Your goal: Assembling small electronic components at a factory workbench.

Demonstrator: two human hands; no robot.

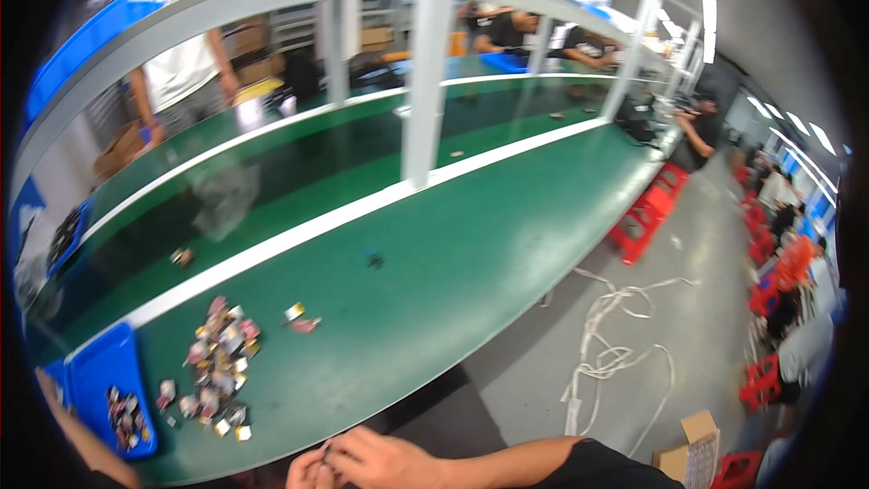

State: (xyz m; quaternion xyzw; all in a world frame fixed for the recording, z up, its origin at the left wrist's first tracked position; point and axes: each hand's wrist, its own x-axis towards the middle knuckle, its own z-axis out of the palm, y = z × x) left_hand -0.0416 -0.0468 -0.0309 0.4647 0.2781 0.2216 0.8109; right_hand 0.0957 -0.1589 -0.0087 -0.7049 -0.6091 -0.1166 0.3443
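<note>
Small item (326, 455), two hands (362, 462) pinching

small item (326, 455) | dark, mostly hidden | pinched between both hands | bottom edge, beside green table (434, 290)

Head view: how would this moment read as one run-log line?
hands: right hand and left hand pinch one small item | pile of small packets on green table | blue tray

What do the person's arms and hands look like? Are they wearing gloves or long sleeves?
No gloves: both hands are bare. The right hand leads back along a bare forearm to a short black sleeve near the bottom edge. The left hand barely peeks into the picture, so any sleeve on that arm is out of sight. No watch, rings or markings show.
</note>
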